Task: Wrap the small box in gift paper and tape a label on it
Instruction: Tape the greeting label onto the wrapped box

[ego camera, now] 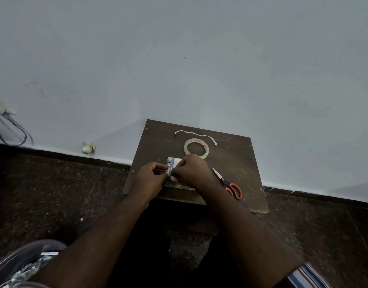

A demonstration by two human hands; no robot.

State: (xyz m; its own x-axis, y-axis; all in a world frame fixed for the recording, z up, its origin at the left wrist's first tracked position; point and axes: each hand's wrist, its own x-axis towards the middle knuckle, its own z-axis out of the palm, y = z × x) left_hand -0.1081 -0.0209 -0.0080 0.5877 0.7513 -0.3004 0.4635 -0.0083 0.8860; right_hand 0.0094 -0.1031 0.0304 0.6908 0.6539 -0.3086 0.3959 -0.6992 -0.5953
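Just in front of the tape roll (196,148), the left hand (152,179) and right hand (192,170) each grip the small box (172,166) lying between them, fingers curled round it.

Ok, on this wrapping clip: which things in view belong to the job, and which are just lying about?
Job:
- small box, pinched by left hand and right hand
- gift paper under it
- tape roll
- scissors
- white paper strip
- wooden board

Lying about:
- white object by wall
- cables, far left
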